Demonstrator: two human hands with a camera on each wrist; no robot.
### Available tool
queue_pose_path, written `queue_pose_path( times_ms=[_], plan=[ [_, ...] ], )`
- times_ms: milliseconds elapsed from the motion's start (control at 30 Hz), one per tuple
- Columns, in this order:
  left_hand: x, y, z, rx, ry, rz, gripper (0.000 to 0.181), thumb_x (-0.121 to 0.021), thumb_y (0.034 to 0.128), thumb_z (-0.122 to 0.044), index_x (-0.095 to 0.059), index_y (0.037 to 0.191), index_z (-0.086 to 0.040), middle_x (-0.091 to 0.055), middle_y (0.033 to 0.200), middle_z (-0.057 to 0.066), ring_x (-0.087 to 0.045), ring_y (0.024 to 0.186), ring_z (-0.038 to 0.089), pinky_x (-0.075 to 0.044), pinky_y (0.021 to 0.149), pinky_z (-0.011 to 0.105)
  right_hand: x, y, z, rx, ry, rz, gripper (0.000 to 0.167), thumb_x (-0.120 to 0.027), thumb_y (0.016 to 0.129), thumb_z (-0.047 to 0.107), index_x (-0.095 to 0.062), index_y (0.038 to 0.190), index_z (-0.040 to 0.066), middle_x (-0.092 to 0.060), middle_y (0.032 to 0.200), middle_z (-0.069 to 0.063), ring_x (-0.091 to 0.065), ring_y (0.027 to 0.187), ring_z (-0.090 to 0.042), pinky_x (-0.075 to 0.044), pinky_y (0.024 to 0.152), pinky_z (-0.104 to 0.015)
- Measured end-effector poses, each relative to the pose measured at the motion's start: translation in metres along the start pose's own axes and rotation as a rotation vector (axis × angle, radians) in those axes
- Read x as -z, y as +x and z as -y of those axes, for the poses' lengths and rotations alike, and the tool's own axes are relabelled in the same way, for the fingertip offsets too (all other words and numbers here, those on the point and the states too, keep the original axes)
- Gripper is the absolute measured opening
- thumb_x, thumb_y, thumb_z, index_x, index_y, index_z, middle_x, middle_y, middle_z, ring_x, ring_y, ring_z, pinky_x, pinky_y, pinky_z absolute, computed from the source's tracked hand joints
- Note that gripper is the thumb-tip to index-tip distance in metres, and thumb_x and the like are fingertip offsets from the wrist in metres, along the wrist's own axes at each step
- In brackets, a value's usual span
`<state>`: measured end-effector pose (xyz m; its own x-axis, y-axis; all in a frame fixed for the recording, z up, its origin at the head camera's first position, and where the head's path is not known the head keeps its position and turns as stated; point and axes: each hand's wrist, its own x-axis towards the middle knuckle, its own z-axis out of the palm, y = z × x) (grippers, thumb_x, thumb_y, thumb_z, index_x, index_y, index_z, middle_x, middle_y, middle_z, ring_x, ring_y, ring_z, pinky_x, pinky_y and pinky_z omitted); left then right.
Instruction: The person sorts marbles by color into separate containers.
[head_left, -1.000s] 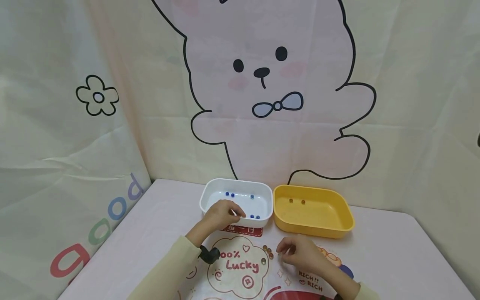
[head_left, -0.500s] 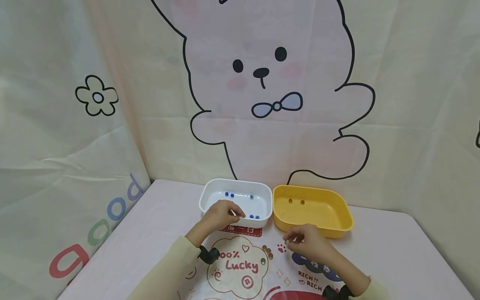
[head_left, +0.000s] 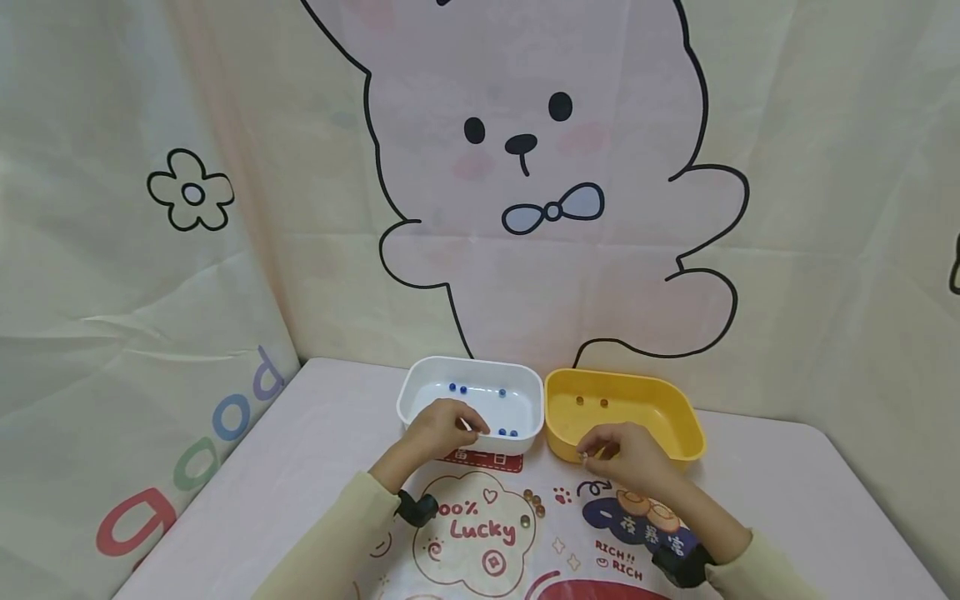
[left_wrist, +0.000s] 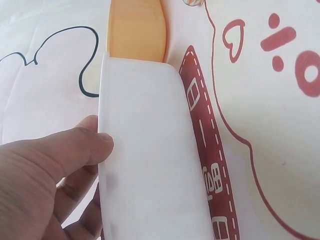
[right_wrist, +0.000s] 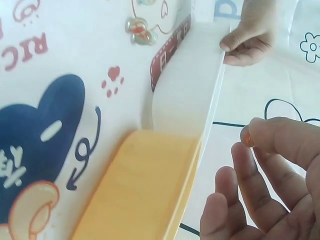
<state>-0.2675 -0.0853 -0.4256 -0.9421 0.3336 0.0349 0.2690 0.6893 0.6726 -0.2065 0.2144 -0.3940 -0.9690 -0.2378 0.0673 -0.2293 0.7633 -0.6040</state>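
My left hand [head_left: 444,427] grips the near rim of the white tray [left_wrist: 150,150], thumb on the outer wall and fingers inside. Several blue marbles [head_left: 463,390] lie scattered in that tray. Between thumb and fingertips, my right hand [head_left: 628,452] pinches a small amber glass marble [right_wrist: 245,136]. It is held over the near rim of the yellow tray [head_left: 660,417], apart from the tray. Two amber marbles [head_left: 603,403] rest on the yellow tray's floor. A small cluster of loose amber marbles [head_left: 536,502] sits on the table between my hands.
The trays stand side by side at the back of the table [head_left: 780,492], against a hanging cloth backdrop [head_left: 817,250] printed with a bear. Another cloth [head_left: 112,292] hangs on the left. Printed lettering and drawings cover the tabletop's front middle.
My right hand has moved away from the loose marbles, forward and slightly right, up to the yellow tray with the amber marble pinched. The left hand stays on the white tray.
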Motion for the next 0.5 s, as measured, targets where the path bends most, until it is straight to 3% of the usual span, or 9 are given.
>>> queue_pose_path(
  times_ms=[167, 367, 500],
  plan=[
    [0.000, 0.000, 0.001, 0.002, -0.006, 0.004, 0.012, -0.071, 0.0853, -0.016, -0.076, 0.088, -0.027, -0.066, 0.084, -0.009, -0.054, 0.075, 0.014, -0.047, 0.058, 0.028, 0.007, 0.004, 0.000, -0.023, -0.006, -0.016, 0.009, -0.076, 0.080, 0.015, -0.073, 0.089, 0.018, -0.068, 0.085, 0.006, -0.055, 0.077, -0.014, -0.049, 0.068, -0.021],
    [0.000, 0.001, 0.002, -0.028, 0.007, -0.001, 0.011, -0.071, 0.0842, -0.016, -0.076, 0.086, -0.026, -0.067, 0.083, -0.010, -0.053, 0.073, 0.013, -0.046, 0.058, 0.027, 0.016, 0.011, -0.008, 0.035, -0.032, -0.049, 0.009, -0.073, 0.084, 0.017, -0.073, 0.093, 0.016, -0.068, 0.088, 0.002, -0.055, 0.077, -0.014, -0.049, 0.067, -0.020],
    [0.000, 0.002, 0.002, -0.040, 0.009, -0.001, 0.011, -0.072, 0.0837, -0.015, -0.076, 0.086, -0.025, -0.067, 0.083, -0.010, -0.053, 0.073, 0.012, -0.045, 0.059, 0.027, 0.022, 0.017, -0.016, 0.020, -0.014, -0.053, 0.011, -0.070, 0.086, 0.016, -0.072, 0.096, 0.012, -0.068, 0.091, -0.001, -0.056, 0.078, -0.015, -0.049, 0.066, -0.019]
  ],
)
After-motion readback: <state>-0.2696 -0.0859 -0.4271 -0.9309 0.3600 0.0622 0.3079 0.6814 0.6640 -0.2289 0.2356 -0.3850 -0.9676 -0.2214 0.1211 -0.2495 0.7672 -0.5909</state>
